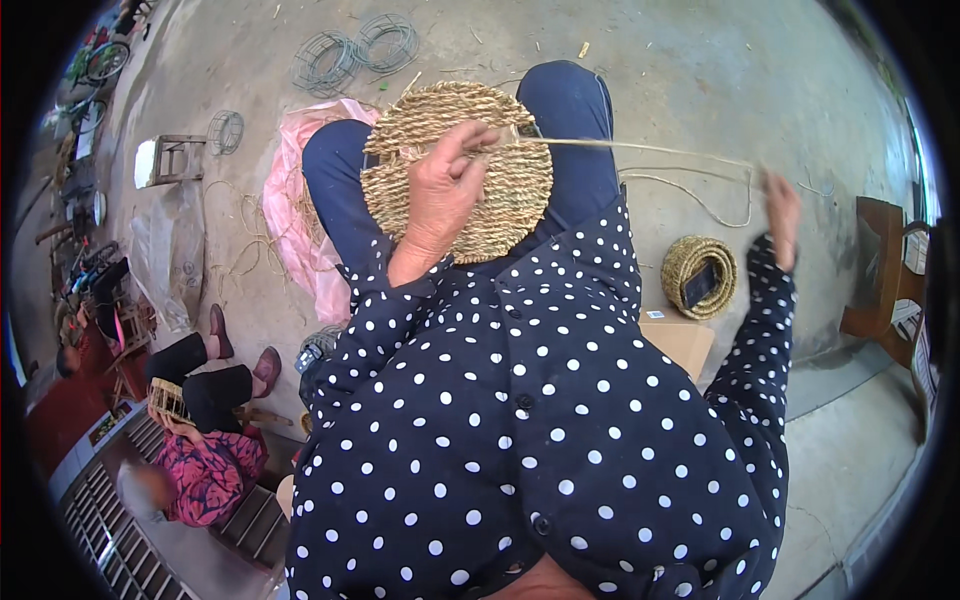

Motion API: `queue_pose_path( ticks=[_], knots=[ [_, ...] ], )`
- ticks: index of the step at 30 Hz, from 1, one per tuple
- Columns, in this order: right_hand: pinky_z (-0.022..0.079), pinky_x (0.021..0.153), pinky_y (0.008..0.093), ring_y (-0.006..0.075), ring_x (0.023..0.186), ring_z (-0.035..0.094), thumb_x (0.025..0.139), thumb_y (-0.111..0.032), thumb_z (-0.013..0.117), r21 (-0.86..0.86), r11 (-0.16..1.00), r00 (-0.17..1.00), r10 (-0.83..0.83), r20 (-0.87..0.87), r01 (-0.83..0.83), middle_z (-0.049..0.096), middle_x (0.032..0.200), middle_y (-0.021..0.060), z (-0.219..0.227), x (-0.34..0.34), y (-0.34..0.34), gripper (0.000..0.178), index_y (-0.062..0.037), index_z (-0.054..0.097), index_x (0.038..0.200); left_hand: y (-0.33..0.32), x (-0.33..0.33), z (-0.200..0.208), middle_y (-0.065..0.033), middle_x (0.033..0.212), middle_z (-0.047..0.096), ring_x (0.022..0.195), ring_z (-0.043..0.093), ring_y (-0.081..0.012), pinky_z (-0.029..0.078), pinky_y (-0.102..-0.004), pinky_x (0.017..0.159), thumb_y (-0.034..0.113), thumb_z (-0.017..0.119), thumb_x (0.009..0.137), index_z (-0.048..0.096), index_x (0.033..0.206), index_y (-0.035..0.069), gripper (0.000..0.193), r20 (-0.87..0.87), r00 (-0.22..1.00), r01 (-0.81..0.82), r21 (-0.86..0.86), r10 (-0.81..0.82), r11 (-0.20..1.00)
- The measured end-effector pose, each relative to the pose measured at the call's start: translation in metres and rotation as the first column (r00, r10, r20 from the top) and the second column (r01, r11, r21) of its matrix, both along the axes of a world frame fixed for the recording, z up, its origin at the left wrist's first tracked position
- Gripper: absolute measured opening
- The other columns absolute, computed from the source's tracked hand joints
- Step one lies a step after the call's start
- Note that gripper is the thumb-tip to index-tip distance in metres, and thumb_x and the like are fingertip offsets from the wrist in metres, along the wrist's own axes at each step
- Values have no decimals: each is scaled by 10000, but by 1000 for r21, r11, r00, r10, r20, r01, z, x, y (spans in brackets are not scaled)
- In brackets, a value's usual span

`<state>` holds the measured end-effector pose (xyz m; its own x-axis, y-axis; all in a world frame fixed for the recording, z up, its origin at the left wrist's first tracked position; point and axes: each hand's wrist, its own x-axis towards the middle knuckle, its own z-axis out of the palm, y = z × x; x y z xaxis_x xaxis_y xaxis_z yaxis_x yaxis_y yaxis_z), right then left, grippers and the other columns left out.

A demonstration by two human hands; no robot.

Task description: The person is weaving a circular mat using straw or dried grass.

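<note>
A round woven straw mat (500,210) lies on my lap, across knees in dark blue trousers. My left hand (445,190) presses on the mat, its fingers pinching the weave near the top edge. From there a thin straw strand (650,150) runs taut to the right. My right hand (782,215) is stretched far out to the right and grips the end of that strand; the hand is blurred. I wear a dark top with white dots.
A small woven straw basket (700,275) stands on the concrete floor at right, beside a cardboard box (685,340). Pink plastic sheet (290,215) with loose straw lies left. Wire frames (350,50) lie farther off. Another person (205,430) sits at lower left, weaving.
</note>
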<state>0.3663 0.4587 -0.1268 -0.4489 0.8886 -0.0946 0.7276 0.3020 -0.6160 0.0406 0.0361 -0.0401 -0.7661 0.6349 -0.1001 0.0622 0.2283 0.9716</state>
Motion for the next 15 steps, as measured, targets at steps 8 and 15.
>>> queue_pose_path(
  ticks=[8,15],
  knots=[
    [517,735,373,257,756,708,908,-450,552,85,996,911,-49,410,16,717,773,120,16,-1,6,430,-58,723,952,-2,-5,-1,-57,1089,719,826,682,-82,527,-208,651,-94,564,835,605,1221,46,412,-8,997,77,-14,-77,997],
    [521,818,391,311,919,693,795,-282,614,544,819,845,-414,338,184,717,967,166,-8,76,77,355,-70,703,1066,3,-5,2,-124,1085,682,917,690,-272,543,-320,765,-62,590,792,627,1163,57,392,-400,896,165,-105,-194,981]
  ],
)
